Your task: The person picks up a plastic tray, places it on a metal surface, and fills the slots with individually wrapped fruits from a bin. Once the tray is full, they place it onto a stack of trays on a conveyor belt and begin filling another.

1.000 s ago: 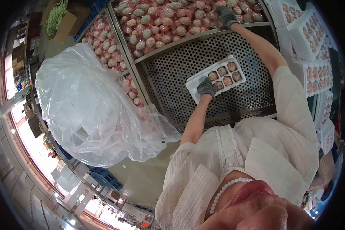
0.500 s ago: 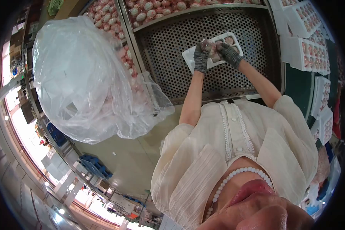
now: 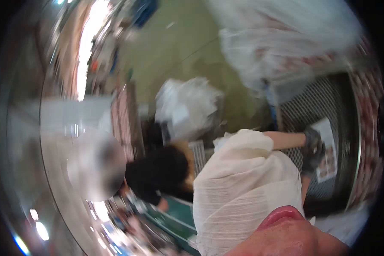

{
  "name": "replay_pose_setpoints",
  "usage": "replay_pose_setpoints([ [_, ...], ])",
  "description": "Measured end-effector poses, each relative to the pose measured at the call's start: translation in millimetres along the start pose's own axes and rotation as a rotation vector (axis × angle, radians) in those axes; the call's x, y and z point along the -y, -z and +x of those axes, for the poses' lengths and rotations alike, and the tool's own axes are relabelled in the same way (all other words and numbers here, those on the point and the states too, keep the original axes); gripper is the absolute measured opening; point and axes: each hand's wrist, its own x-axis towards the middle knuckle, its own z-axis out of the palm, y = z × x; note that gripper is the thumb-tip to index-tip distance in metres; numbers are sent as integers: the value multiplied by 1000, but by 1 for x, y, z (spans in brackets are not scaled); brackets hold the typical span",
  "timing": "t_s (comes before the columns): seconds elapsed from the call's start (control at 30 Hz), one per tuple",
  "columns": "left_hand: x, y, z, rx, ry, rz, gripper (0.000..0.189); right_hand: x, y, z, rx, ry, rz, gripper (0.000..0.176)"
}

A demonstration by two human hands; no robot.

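My left hand (image 3: 313,141), in a dark grey glove, is over the near side of a white tray (image 3: 327,130). My right hand (image 3: 312,163), gloved alike, lies close beside it, lower in the picture. Motion blur smears the fingers of both hands, so what they hold cannot be made out. Pinkish round pieces (image 3: 327,164) sit in the tray's lower end. Beneath the tray is a perforated metal basin (image 3: 301,102).
Clear plastic sheeting (image 3: 286,38) covers reddish goods beyond the basin. More reddish goods (image 3: 371,128) line its far edge. A co-worker in a black top (image 3: 158,173) stands behind me by a green surface (image 3: 175,217). A white plastic bundle (image 3: 187,104) is on the floor side.
The view has swung and turned sharply, so tray and hands now appear at the right. A co-worker has come into view. Earlier, my fingers were round wrapped egg-shaped pieces over the tray.
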Motion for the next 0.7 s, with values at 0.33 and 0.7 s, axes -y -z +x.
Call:
replay_pose_setpoints([
  [0.33, 44, -23, 6, -300, 299, -736, 17, -43, -34, 15, 388, -147, 3, 43],
  [0.7, 38, 51, -34, -519, 108, 146, 34, -63, -43, 35, 555, -245, 57, 42],
])
